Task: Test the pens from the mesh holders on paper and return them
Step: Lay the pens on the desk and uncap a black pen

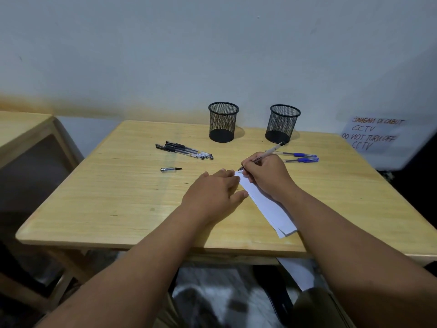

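Observation:
Two black mesh holders stand at the table's far edge, the left holder [223, 121] and the right holder [282, 123], and both look empty. My right hand [267, 174] grips a pen [272, 149] with its tip on the top of a folded white paper [267, 204]. My left hand [212, 192] lies flat, its fingers pressing on the paper's left edge. A pen cap [170, 169] lies loose left of my hands. A bunch of black pens [184, 150] lies at centre left. Two blue pens [298, 157] lie behind my right hand.
The wooden table [118, 197] stands against a pale wall. A handwritten notice [371, 134] is on the wall at right. Another wooden table [21, 129] stands to the left. More white paper [298, 272] shows below the table's front edge.

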